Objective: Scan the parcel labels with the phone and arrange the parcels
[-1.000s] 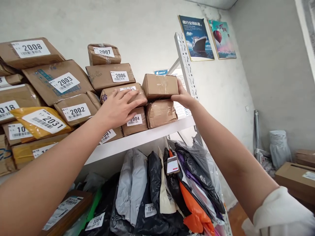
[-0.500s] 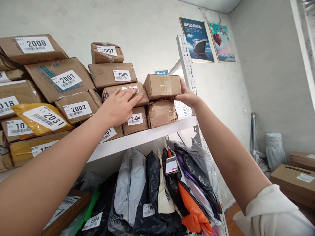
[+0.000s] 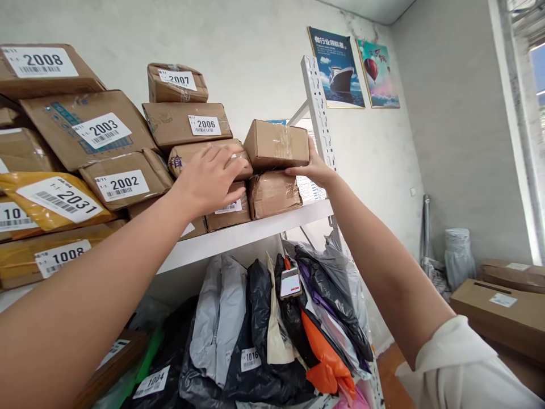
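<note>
My right hand [image 3: 314,166] grips the right end of a plain brown cardboard box [image 3: 272,145], thumb below its edge and fingers behind the far side. This box rests on a creased brown parcel [image 3: 275,193] at the right end of the white shelf [image 3: 251,234]. My left hand [image 3: 210,176] lies with fingers stretched out over the front of another brown box [image 3: 181,156], covering most of its label. Above that box sit parcels 2006 [image 3: 185,125] and 2007 [image 3: 176,85]. A further labelled box [image 3: 230,211] shows partly beneath my left fingers.
Labelled boxes such as 2003 [image 3: 89,128] and 2002 [image 3: 125,179], with a yellow bag [image 3: 55,199], are stacked at left. A perforated upright post [image 3: 318,108] borders the shelf. Bagged parcels [image 3: 255,318] and a phone [image 3: 290,282] are below. Cartons [image 3: 502,307] stand at right.
The view has shifted slightly, so most things appear a little further left. My left hand has slid right across the box, covering more of its label. My right hand keeps its grip.
</note>
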`<state>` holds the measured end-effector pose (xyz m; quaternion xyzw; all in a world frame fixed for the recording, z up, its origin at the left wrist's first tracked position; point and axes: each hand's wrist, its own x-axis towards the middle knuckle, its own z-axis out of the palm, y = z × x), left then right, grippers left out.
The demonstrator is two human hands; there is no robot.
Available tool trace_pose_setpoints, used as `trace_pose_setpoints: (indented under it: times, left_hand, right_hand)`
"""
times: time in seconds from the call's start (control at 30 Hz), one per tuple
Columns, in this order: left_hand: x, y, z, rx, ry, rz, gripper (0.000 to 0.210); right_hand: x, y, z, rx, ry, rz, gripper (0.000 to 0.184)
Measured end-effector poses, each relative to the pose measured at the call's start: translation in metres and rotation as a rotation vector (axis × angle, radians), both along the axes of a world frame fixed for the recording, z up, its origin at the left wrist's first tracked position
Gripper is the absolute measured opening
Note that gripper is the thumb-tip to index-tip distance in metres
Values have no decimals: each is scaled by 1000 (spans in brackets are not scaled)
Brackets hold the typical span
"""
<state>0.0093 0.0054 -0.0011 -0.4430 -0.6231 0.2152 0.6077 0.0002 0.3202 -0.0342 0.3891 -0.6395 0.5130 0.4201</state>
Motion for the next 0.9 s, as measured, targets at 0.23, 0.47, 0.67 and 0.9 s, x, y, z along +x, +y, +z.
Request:
trace_pose_setpoints:
  times: [0.23, 0.47, 0.67, 0.9]
  left_hand:
    - [28, 30, -65, 125, -242, 190, 88]
    - [11, 46, -82, 156, -277, 110, 58]
    - [4, 47, -85, 176, -198, 119, 51]
    - [-13, 25, -82, 63, -41, 17, 55]
  right_hand:
    - [-6, 2, -2, -9, 19, -25, 117]
    - [-5, 5, 3, -11, -39, -10, 116]
    - [-6, 10, 3, 22, -71, 14, 114]
    - [-7, 0, -3, 5, -9, -9, 112]
